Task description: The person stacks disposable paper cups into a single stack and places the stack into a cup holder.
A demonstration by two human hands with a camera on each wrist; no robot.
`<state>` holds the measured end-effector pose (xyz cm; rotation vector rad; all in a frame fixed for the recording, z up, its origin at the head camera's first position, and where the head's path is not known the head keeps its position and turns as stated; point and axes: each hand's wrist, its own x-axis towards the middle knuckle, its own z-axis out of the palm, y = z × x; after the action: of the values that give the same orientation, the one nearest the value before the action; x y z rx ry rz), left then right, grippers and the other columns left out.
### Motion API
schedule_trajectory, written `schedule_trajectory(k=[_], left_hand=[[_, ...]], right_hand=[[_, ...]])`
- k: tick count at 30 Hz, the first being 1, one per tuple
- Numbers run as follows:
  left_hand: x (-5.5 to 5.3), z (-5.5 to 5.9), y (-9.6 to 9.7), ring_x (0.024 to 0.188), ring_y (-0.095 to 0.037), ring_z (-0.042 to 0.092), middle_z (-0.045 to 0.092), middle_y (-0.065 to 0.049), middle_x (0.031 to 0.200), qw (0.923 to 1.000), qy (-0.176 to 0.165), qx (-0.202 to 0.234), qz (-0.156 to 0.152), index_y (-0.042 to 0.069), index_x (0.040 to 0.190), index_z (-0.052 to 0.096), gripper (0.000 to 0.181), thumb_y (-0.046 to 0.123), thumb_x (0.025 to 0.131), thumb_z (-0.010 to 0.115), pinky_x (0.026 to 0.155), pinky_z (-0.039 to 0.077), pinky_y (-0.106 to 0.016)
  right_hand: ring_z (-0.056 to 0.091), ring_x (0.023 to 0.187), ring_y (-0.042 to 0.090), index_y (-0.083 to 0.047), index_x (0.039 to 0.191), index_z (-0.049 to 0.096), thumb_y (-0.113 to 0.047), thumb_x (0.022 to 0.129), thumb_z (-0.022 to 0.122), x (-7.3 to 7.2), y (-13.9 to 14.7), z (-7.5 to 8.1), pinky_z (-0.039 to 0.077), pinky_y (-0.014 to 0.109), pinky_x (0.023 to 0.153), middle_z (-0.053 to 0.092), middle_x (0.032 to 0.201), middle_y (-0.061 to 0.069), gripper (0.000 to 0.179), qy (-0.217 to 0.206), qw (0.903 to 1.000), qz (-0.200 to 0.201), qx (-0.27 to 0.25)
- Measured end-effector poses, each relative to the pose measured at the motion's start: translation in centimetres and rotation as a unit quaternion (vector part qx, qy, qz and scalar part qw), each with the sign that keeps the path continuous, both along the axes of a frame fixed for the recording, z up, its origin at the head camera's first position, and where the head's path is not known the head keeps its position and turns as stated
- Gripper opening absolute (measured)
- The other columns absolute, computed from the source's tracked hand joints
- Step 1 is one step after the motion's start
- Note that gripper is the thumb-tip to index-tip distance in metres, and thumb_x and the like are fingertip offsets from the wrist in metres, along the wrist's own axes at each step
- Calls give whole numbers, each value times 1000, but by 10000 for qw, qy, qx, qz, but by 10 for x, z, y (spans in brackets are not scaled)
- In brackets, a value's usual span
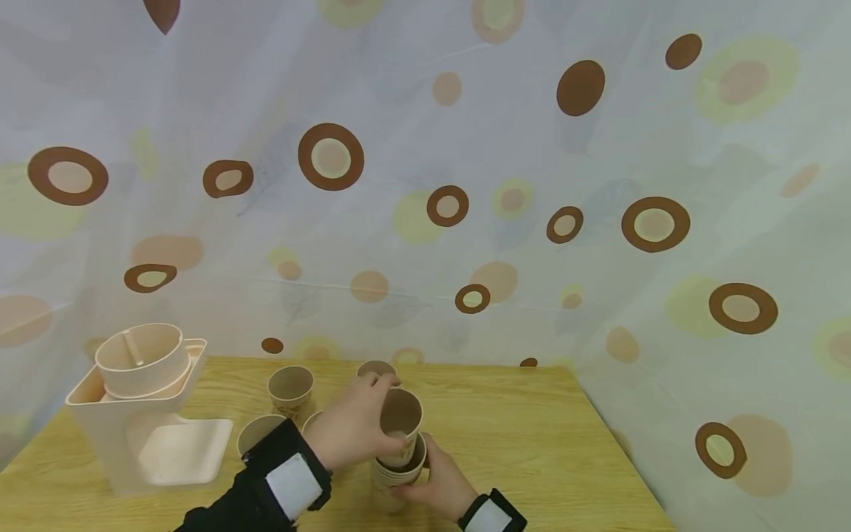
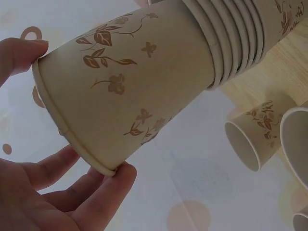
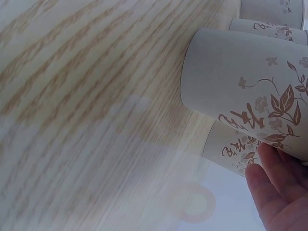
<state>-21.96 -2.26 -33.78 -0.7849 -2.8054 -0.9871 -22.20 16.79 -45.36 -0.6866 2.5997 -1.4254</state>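
Head view: one cup partway in a stack

The left hand (image 1: 355,428) pinches a beige, leaf-printed paper cup (image 1: 401,412) by its rim, base inside the nested paper-cup stack (image 1: 387,480) that the right hand (image 1: 447,480) grips. Nesting or separating seems underway; either calls for a straight slide, stack steady. Loose beige cups (image 1: 290,390) stand nearby.

Leaf-printed paper cup (image 2: 130,82), gripped at its rim by the left hand (image 2: 53,192), stack of nested cups (image 2: 231,43) around the cup's narrower end, three cups (image 2: 267,120) to its lower right, wooden tabletop (image 2: 276,72) to its right, spotted cloth (image 2: 187,159) behind.
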Motion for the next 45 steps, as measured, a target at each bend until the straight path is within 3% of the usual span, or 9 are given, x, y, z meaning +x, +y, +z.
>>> schedule_trajectory(k=[6, 16, 23, 38, 45], left_hand=[[1, -3, 2, 105, -31, 55, 55, -18, 121, 9997, -203, -109, -123, 1, 128, 48, 71, 30, 71, 78, 81, 49, -42], [2, -9, 7, 107, -31, 55, 56, -19, 119, 9992, 63, -227, -321, 1, 125, 49, 67, 28, 70, 77, 82, 49, -42], [-1, -14, 10, 101, -28, 57, 58, -17, 113, 9983, 325, -301, -376, 1, 120, 51, 64, 28, 69, 78, 80, 50, -40], [-3, -18, 11, 91, -23, 61, 61, -14, 108, 9971, 76, -515, -552, 0, 119, 52, 63, 23, 67, 80, 73, 52, -33], [-3, -22, 11, 91, -24, 62, 61, -14, 109, 9966, 148, -535, -601, 0, 119, 53, 63, 23, 68, 80, 71, 52, -33]], right_hand=[[57, 110, 23, 1, 133, 39, -20, 77, 76, 1, 0, 0, 47, 27, 87, 58, 123, 13, 71, 61, 10000, -5, 77], [57, 107, 16, -1, 135, 39, -22, 77, 76, 0, 0, -2, 46, 24, 83, 57, 125, 13, 72, 55, 10000, -26, 67], [56, 109, 18, -4, 136, 38, -25, 77, 76, 0, 1, -2, 46, 25, 84, 56, 127, 12, 73, -13, 10000, -48, 67], [56, 109, 17, -6, 137, 38, -25, 76, 76, -1, 0, -2, 46, 27, 84, 55, 129, 10, 74, -141, 9998, -60, 128], [54, 113, 22, -7, 139, 36, -24, 77, 75, -2, 0, -2, 46, 29, 85, 52, 132, 11, 76, -219, 9996, -55, 173]])
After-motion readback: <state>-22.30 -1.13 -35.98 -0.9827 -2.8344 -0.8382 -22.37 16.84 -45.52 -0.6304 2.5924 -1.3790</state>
